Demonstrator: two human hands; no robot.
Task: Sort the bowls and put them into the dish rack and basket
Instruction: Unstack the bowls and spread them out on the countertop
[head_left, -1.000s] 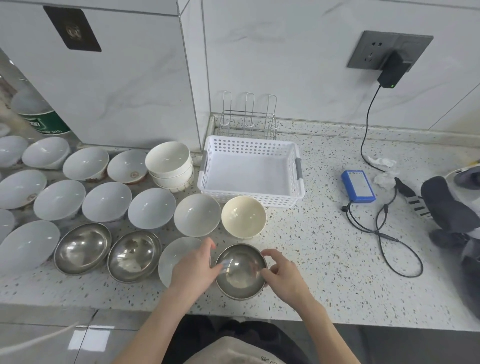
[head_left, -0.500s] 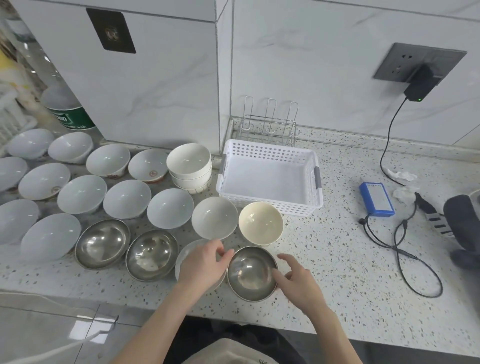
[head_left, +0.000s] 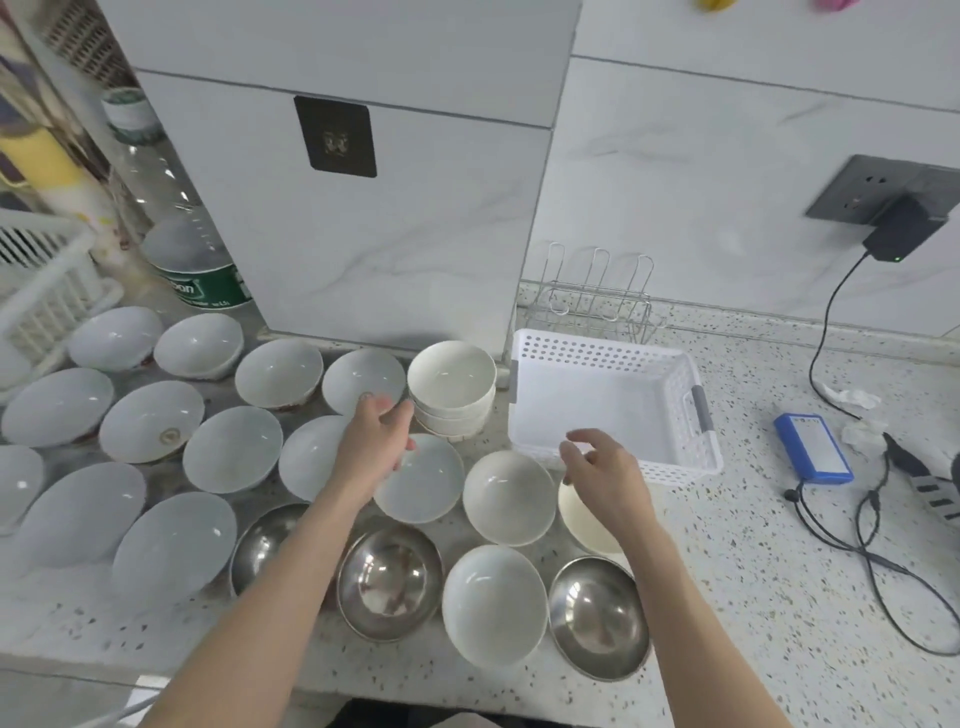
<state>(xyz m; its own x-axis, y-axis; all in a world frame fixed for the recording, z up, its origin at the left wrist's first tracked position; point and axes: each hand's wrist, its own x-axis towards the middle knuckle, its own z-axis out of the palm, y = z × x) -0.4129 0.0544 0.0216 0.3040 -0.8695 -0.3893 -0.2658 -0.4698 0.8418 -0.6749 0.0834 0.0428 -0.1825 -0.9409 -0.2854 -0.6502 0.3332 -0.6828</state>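
Your bowls are spread over the counter (head_left: 779, 597), most of them left of the basket (head_left: 613, 410). A stack of white bowls (head_left: 451, 384) stands just left of the basket, with pale bowls in rows running off to the left. Along the near edge lie three steel bowls: one (head_left: 389, 592) in the middle, one (head_left: 597, 618) on the right, one (head_left: 260, 540) partly under your left forearm. A white bowl (head_left: 493, 603) sits between the first two.

Your left hand (head_left: 374, 447) reaches toward the stack, fingers loosely spread and holding nothing, over the rim of a pale bowl (head_left: 423, 480). Your right hand (head_left: 605, 473) hovers at the basket's near left corner, fingers relaxed and apart, also holding nothing; it covers part of a cream bowl (head_left: 587, 525). A white bowl (head_left: 506, 496) lies between the hands.

The basket holds nothing; the wire rack (head_left: 597, 296) stands behind it against the wall. Further right lie a blue box (head_left: 813, 447) and a black cable (head_left: 883, 561), with a charger (head_left: 901, 228) plugged in at the wall.
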